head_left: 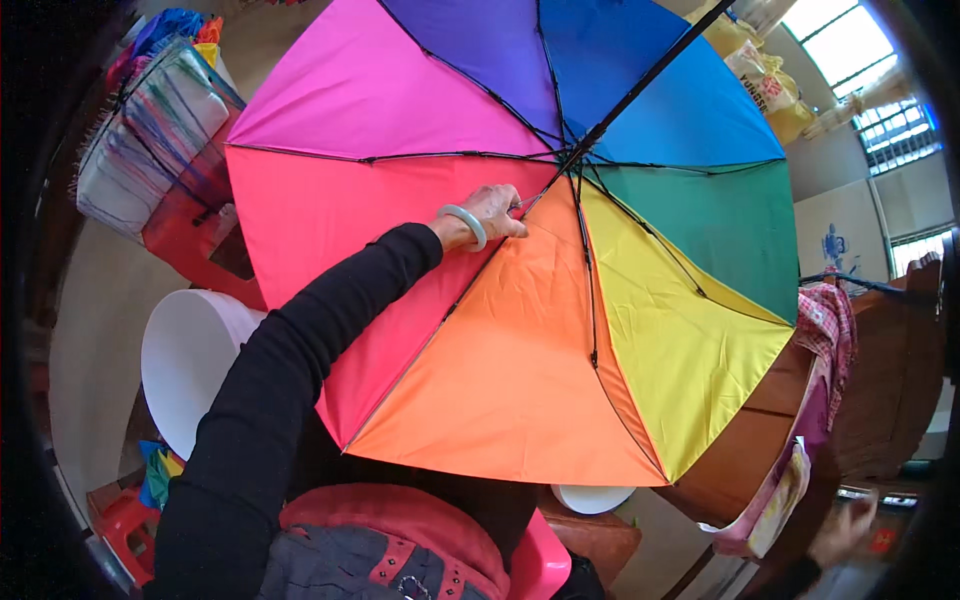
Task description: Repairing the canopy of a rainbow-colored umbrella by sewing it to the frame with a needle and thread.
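Note:
A rainbow umbrella (520, 390) is spread wide before me, its inner side and black ribs facing me. Its dark shaft (655, 75) slants from the hub toward the upper right. My left hand (492, 213), with a pale bangle (466, 225) at the wrist, is closed in a pinch on an umbrella rib (470, 285) near the hub, between the red and orange panels. Far off at the lower right, apart from the umbrella, my right hand (845, 530) is raised and blurred, so its fingers cannot be made out.
At left stand a white round tub (190, 360) and a streaked basket (165, 130). A red stool (125, 535) is at the lower left. Wooden furniture (890, 370) with a checkered cloth (828, 325) is on the right. Below the canopy is a pink plastic seat (540, 560).

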Action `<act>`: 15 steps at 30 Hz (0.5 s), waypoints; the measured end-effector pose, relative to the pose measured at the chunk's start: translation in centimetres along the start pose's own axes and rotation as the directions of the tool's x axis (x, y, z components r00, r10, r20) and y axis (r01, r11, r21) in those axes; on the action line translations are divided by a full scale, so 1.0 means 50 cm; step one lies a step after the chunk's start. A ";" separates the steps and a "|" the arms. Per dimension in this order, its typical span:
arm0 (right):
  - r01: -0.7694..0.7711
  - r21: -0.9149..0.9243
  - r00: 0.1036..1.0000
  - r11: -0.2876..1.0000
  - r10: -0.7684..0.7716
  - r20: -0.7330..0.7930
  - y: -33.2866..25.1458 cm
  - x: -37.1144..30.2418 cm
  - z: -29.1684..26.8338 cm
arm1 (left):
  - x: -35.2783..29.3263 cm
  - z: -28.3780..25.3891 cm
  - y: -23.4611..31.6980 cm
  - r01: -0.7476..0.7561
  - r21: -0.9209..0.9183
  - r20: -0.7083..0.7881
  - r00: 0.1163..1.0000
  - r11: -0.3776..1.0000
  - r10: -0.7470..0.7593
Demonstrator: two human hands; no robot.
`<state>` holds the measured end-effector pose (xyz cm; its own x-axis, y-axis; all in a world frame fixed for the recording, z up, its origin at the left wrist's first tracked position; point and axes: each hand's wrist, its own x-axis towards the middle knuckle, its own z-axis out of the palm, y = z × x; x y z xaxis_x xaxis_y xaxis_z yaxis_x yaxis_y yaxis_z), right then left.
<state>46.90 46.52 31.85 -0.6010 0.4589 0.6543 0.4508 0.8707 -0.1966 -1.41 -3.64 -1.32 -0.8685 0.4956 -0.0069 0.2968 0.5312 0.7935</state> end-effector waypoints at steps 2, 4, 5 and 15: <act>-0.024 0.406 0.990 0.913 0.078 -0.116 -0.009 -0.063 -0.136 | -0.001 -0.002 0.012 0.011 0.040 -0.006 1.000 0.999 -0.011; 0.057 0.747 0.990 0.662 0.062 -0.130 0.025 -0.114 -0.246 | 0.001 0.001 0.027 0.006 0.059 -0.009 1.000 0.998 -0.006; 0.006 0.486 0.977 0.874 0.098 -0.188 0.024 -0.146 -0.280 | 0.002 0.001 0.029 -0.029 0.065 -0.002 1.000 0.997 0.029; -0.065 -0.082 0.931 0.995 0.031 -0.365 -0.054 -0.088 -0.202 | -0.017 0.052 0.010 -0.150 0.336 -0.059 0.982 0.930 0.180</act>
<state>55.00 40.37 36.89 -0.3046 0.3892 0.8693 0.5415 0.8216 -0.1781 0.51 -1.98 -2.51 -0.8229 0.5418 0.1713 0.5396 0.6505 0.5345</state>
